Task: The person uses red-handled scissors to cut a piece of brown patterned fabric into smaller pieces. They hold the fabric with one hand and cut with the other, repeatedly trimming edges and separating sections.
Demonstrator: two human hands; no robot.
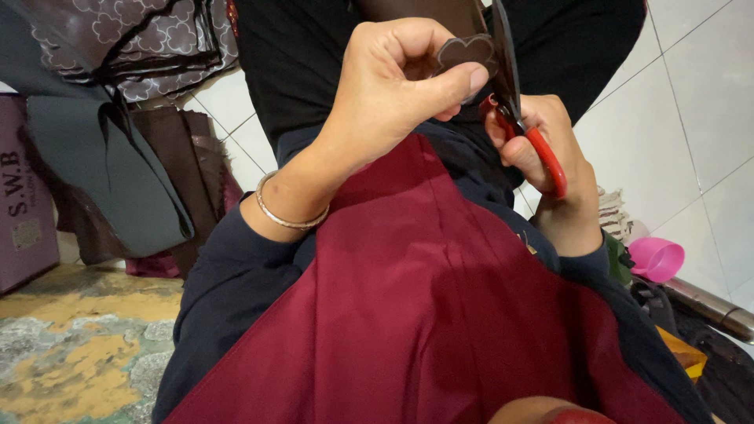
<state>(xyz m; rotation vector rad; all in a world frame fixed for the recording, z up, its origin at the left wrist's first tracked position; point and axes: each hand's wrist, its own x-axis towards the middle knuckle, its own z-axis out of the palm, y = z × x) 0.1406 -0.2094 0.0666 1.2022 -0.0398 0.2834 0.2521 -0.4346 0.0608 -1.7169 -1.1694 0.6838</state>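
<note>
One purple box (23, 196) stands left, bearing a pale label (26, 234).

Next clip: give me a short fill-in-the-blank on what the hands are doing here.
1. The left hand pinches a small brown ____-shaped piece.
2. The right hand grips scissors with ____ handles.
3. A metal ____ circles the left wrist.
4. A ____ cup lies on the tiled floor.

Missing: heart; red; bangle; pink

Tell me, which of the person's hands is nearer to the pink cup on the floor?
Right. The right hand, gripping the red-handled scissors, is just up and left of the pink cup. The left hand, pinching a small brown flower-shaped piece, sits farther left, beyond the scissors.
</note>
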